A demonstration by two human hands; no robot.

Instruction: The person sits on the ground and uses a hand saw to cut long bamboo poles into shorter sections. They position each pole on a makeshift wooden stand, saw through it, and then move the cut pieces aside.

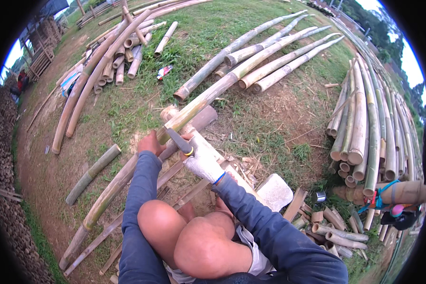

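A long bamboo pole [206, 101] runs from the lower left to the upper right, resting across a pale log [201, 138]. My bare left hand [150, 143] is closed round this pole near its middle. My right hand [202, 163], in a white knitted glove with a blue cuff, grips a flat grey bladed tool [177, 139] by its black and yellow handle. Its blade meets the pole just to the right of my left hand; I cannot make out whether it has teeth. A thicker brown log [204, 117] lies under the pole.
Several bamboo poles [274, 71] lie on the grass ahead. A large bamboo stack [364, 118] stands at the right, and cut pieces [123, 61] are piled at the far left. A short bamboo length [93, 174] lies at left. Near my right arm are a white block [274, 191] and offcuts [338, 235].
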